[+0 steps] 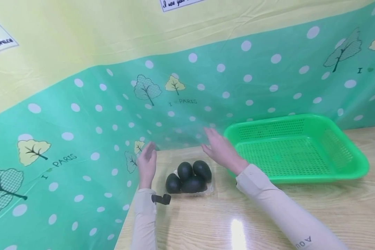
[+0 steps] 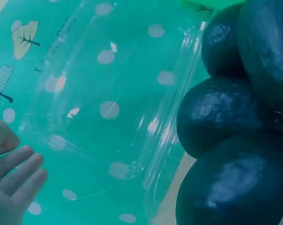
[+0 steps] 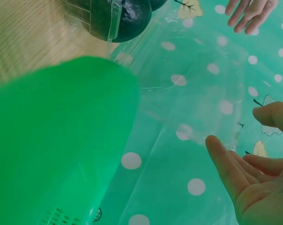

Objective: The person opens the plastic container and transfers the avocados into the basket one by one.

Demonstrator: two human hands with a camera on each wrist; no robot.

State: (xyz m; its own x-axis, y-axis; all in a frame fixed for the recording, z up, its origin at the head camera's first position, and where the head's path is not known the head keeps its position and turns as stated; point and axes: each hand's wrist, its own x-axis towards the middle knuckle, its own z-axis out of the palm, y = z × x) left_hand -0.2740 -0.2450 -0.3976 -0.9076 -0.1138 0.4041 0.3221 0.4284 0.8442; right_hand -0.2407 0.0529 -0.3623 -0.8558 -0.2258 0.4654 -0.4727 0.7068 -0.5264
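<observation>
Both hands are off the fruit here. The left hand [image 1: 147, 164] has its fingers loosely extended, thumb a bit away from them, and it isn't gripping anything; in its wrist view it's just beside the see-through lid [image 2: 108, 84], with a gap showing between the two. The right hand [image 1: 220, 150] is similar: fingers stretched out, thumb well apart, nothing in its grip. Its fingertips are super close to the lid's edge in the right wrist view, but honestly I can't tell if they touch, since the plastic is so transparent. The four dark avocados [image 1: 202, 170] sit in the clear plastic clamshell base [image 1: 210, 189], between the hands and a little nearer the person than either one, so right of the left hand and left of the right hand. The lid is raised on their far side, in the gap between the hands. As for edges, the green perforated basket [image 1: 287, 179] is right beside the right hand, its left rim close to that wrist, so that side's pretty tight. The wooden table [image 1: 200, 222] has its left edge running right by the left hand, and just past both hands its back edge meets the polka-dot cloth [image 1: 206, 90]. Most of the room is on the near side of the hands, where the wood stretches toward the person between the two sleeves.
</observation>
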